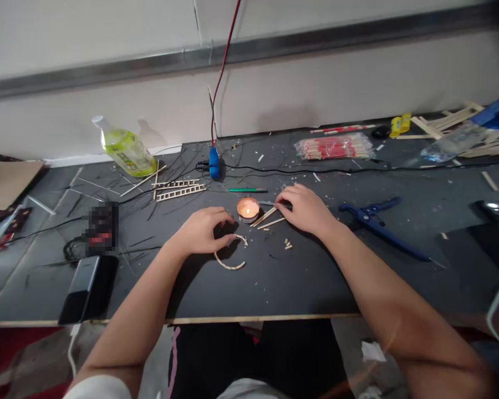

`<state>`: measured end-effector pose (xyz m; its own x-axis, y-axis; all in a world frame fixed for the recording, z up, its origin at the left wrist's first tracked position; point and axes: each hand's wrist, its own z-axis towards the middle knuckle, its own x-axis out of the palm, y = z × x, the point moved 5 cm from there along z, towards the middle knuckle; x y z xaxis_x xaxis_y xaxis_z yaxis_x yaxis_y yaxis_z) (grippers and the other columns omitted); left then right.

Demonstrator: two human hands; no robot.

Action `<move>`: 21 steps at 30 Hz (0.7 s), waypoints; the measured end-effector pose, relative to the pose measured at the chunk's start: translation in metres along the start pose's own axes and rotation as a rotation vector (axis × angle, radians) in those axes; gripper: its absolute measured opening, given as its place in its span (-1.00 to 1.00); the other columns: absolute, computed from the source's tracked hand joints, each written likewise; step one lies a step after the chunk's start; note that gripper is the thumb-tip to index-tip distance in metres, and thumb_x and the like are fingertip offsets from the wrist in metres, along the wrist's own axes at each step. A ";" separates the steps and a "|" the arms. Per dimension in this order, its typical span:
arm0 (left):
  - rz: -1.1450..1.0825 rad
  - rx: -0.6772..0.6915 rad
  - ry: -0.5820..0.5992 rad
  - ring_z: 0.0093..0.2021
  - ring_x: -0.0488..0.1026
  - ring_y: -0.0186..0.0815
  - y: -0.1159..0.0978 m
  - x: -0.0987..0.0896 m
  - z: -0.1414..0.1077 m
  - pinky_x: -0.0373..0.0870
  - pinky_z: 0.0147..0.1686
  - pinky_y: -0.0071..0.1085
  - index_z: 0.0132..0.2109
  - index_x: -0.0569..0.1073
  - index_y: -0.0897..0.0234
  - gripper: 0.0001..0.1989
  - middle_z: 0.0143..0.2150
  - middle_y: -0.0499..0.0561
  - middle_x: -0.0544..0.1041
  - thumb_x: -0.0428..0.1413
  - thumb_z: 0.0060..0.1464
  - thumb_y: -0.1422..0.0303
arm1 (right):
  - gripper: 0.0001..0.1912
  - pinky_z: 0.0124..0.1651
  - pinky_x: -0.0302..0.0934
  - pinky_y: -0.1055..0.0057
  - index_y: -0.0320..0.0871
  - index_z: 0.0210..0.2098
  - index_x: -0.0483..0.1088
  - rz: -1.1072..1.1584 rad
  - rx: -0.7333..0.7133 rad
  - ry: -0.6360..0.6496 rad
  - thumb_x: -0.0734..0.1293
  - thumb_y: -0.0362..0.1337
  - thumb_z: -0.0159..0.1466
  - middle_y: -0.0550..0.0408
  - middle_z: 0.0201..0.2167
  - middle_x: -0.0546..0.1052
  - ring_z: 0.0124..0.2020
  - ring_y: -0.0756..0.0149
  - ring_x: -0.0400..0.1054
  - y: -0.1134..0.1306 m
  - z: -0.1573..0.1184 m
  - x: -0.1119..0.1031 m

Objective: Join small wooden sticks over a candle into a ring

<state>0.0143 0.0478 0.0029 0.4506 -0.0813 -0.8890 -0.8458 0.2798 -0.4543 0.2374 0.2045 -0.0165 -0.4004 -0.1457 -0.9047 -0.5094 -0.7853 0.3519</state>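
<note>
My left hand (205, 230) rests on the table left of a lit candle (248, 209) in a small round cup. Its thumb and fingers are curled but apart, with the thumb at a curved strip (228, 267) made of short wooden pieces. Part of that strip is hidden under the hand. Right of the candle, my right hand (301, 208) has its fingertips closed on the ends of thin wooden sticks (264, 217). Several tiny cut pieces (288, 244) lie just below these sticks. Behind the candle is a green pen-like tool (247, 190).
Small ladder-shaped wooden frames (181, 192) lie by a tilted bottle (127, 149) at back left. A blue cutter (378, 224) lies right of my right arm. Behind are a packet of sticks (335, 147) and a black cable (274, 169). A black device (89, 288) lies front left.
</note>
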 end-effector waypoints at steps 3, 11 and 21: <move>0.001 0.018 0.056 -0.15 0.50 -0.19 -0.002 0.002 0.001 0.37 -0.13 -0.27 0.01 0.57 0.21 -0.70 -0.17 0.05 0.54 0.20 0.23 0.16 | -0.83 -0.03 0.26 0.14 -0.11 -0.21 0.47 0.012 0.043 -0.091 0.28 -0.21 0.43 -0.04 -0.21 0.58 -0.13 0.08 0.38 -0.001 -0.002 -0.010; -0.082 0.033 0.117 -0.14 0.50 -0.22 0.000 0.016 0.005 0.37 -0.11 -0.29 -0.03 0.56 0.21 -0.81 -0.16 0.03 0.57 0.09 0.38 0.27 | -0.90 0.06 0.13 0.16 -0.04 -0.08 0.42 0.126 0.053 -0.191 0.27 -0.22 0.49 0.13 -0.20 0.59 -0.16 0.24 0.48 0.012 -0.011 -0.021; -0.160 -0.060 0.093 -0.26 0.47 -0.28 0.004 0.011 0.004 0.32 -0.22 -0.33 -0.12 0.56 0.21 -0.84 -0.24 0.00 0.58 0.11 0.35 0.27 | -0.95 0.12 -0.02 0.10 0.01 -0.14 0.51 -0.073 -0.073 -0.354 0.37 -0.27 0.43 0.21 -0.18 0.65 -0.11 0.21 0.49 0.034 -0.017 -0.021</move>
<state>0.0170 0.0514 -0.0081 0.5550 -0.2090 -0.8052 -0.7820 0.1991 -0.5906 0.2415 0.1701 0.0106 -0.6102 0.1198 -0.7831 -0.4959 -0.8287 0.2596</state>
